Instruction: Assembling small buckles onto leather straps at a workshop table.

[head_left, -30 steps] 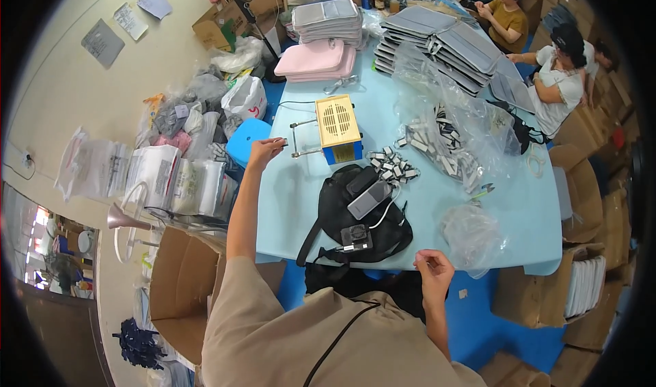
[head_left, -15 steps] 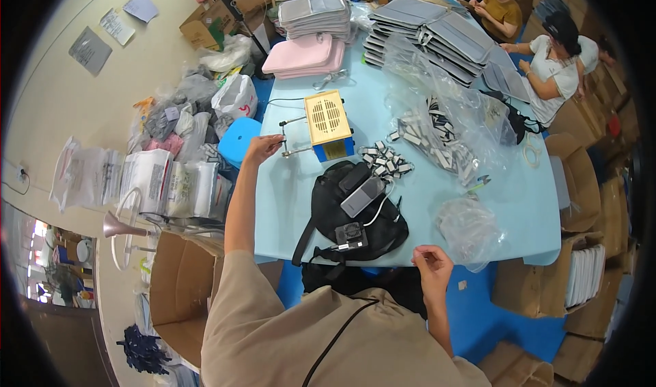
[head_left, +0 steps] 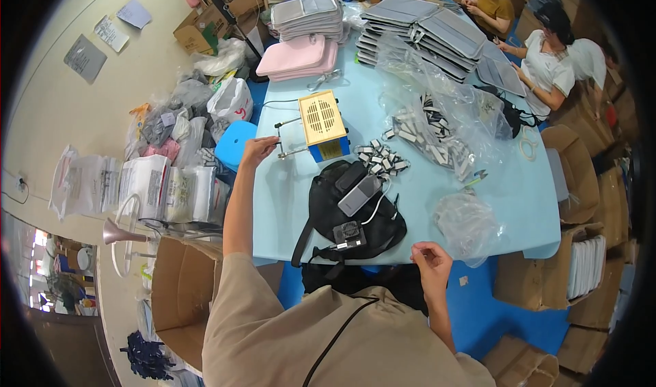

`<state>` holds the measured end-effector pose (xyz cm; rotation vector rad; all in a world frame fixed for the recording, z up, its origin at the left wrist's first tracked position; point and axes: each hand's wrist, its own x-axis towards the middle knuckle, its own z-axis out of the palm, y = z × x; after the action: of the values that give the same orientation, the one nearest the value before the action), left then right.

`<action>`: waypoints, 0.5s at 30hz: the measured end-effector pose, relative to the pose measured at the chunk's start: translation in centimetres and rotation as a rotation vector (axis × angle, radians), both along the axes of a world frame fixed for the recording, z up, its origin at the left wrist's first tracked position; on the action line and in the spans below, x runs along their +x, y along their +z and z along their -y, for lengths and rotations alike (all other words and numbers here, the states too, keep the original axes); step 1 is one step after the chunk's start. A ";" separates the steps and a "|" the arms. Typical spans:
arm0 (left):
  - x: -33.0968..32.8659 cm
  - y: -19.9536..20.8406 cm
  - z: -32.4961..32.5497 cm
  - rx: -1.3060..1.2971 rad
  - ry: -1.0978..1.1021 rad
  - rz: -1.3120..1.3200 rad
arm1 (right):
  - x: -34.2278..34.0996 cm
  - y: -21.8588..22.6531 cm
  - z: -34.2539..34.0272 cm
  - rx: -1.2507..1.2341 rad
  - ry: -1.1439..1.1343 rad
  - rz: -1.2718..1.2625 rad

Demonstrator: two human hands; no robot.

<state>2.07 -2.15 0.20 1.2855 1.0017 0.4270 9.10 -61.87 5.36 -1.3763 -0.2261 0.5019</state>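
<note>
My left hand (head_left: 258, 151) reaches out to the table's left side, its fingers pinched together at the thin upright bar that joins the two metal rods (head_left: 292, 153) of a small box-shaped device (head_left: 318, 117). The device has a pale yellow slotted top and blue sides. What the fingertips hold, if anything, is too small to make out. Close to the table's front edge, my right hand (head_left: 432, 262) is held up with thumb and fingers curled together; its contents do not show. Beyond the black bag lies a pile of small white-and-black pieces (head_left: 383, 158).
A black bag (head_left: 321, 212) carries a grey power bank (head_left: 360, 195) with a white cable. Clear plastic bags (head_left: 468, 226) and a heap of small pieces lie right. Grey cases (head_left: 444, 35) and pink cases (head_left: 297, 57) are stacked behind. Co-workers (head_left: 547, 65) sit far right.
The view has shifted slightly. My left hand stays at the device's bar and my right hand keeps its curled pose. A co-worker at the far right has shifted posture.
</note>
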 end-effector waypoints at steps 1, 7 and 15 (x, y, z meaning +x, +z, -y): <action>0.0 0.2 0.1 -0.013 -0.007 0.007 | 0.0 0.0 0.0 -0.001 0.002 0.002; -0.4 0.4 0.2 -0.037 -0.020 0.017 | -0.3 0.1 -0.2 0.000 0.014 -0.018; -0.4 0.1 -0.4 -0.062 -0.028 0.004 | -0.3 0.2 0.0 -0.008 0.016 0.000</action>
<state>1.66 -1.73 0.30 1.2413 0.9852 0.3750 8.76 -61.86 5.54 -1.3830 -0.2354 0.5171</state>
